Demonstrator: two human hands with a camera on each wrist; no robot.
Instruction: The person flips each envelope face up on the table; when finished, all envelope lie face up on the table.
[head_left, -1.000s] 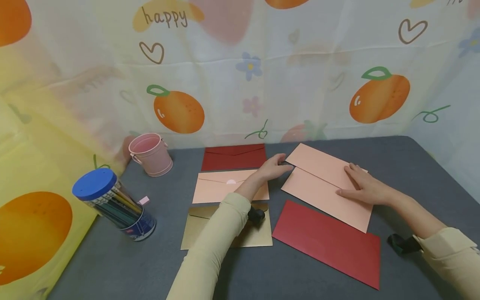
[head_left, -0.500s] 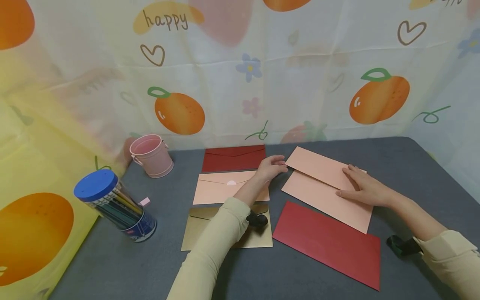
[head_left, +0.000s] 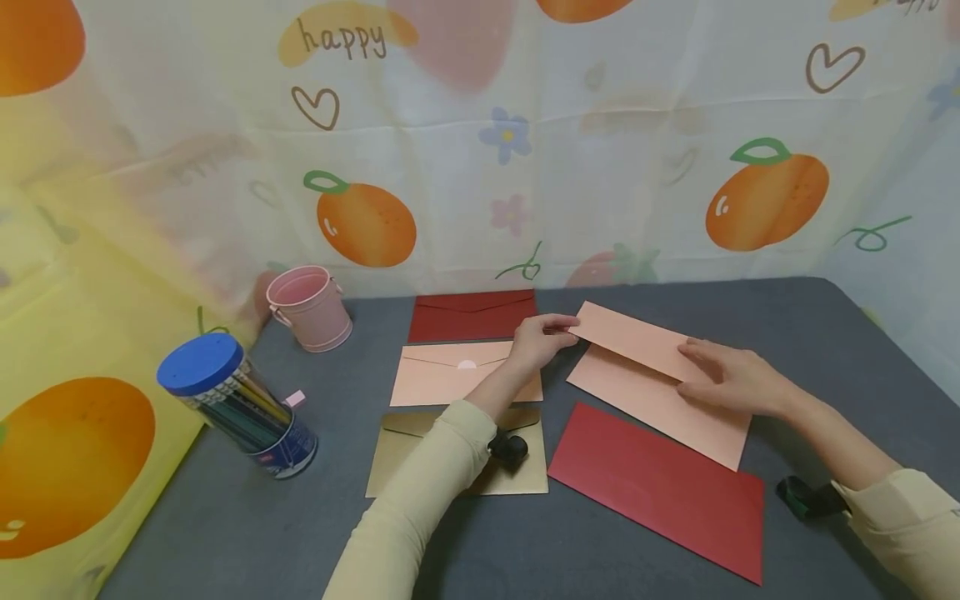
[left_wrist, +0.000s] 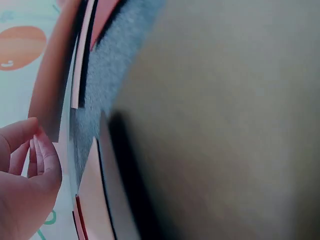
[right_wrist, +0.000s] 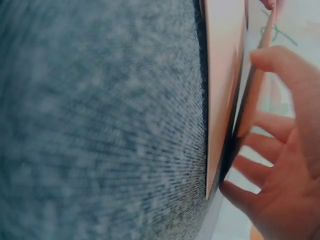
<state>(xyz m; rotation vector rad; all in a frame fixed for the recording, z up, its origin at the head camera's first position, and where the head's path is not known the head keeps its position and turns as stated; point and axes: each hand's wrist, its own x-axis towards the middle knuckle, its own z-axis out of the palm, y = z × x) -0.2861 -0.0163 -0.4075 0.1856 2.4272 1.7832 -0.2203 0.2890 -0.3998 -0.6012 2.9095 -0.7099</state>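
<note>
My left hand [head_left: 538, 340] pinches the far left corner of an upper pink envelope [head_left: 637, 337]; the left wrist view shows thumb and fingertips meeting at its end. That envelope is tilted and lifted at its left, overlapping a lower pink envelope [head_left: 637, 392]. At the right end my right hand [head_left: 738, 382] rests with spread, relaxed fingers, its thumb at the near edge. In the right wrist view the thumb [right_wrist: 272, 57] touches the edge of the raised envelope [right_wrist: 250, 102]. A large red envelope [head_left: 660, 492] lies partly under the lower pink one.
Left of centre, a dark red envelope [head_left: 472, 318], a pink sealed one [head_left: 427, 387] and a gold one [head_left: 390, 462] form a column under my left forearm. Further left stand a pink bucket [head_left: 315, 317] and a blue-lidded pencil tub [head_left: 198, 367], with a small pink block [head_left: 295, 399].
My left fingers have come to the upper pink envelope's left corner and now pinch it. That envelope has shifted slightly nearer and to the left, its near edge lifting off the lower one.
</note>
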